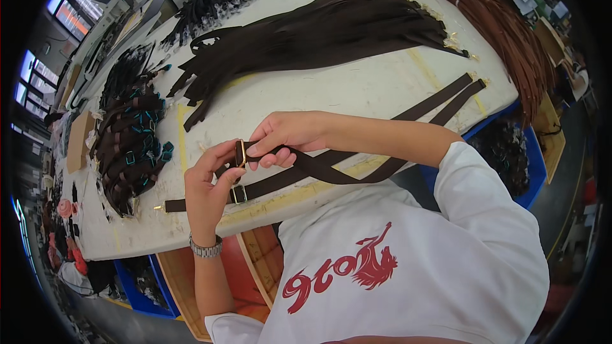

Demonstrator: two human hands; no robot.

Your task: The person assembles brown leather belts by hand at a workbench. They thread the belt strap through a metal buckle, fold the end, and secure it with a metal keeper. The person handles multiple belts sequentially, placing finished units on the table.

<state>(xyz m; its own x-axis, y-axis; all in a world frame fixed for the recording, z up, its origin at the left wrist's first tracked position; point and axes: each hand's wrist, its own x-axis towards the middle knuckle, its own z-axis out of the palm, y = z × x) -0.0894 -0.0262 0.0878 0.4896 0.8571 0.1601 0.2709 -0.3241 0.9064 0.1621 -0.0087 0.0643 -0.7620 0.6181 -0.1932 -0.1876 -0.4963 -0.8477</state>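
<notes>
My left hand (208, 181), with a metal watch at its wrist, pinches a gold-coloured slide buckle (243, 153) between thumb and fingers. Dark brown webbing strap (331, 175) runs through or against the buckle; the fingers hide exactly how. Close to the buckle, my right hand (294, 132) is closed on the strap, which loops down and back to the right. Below the hands, another length of the strap (274, 185) lies along the table, bearing a second metal buckle (240, 195). A gold clasp (159, 207) ends it at the left.
On the white table (306, 92) lies a large pile of dark straps (319, 32). Bundles with teal-edged pieces (134, 140) sit at left, black bundles (207, 9) behind. Brown strips (491, 25) hang over the right edge. Blue bins (535, 159) and wooden boxes (261, 261) stand below.
</notes>
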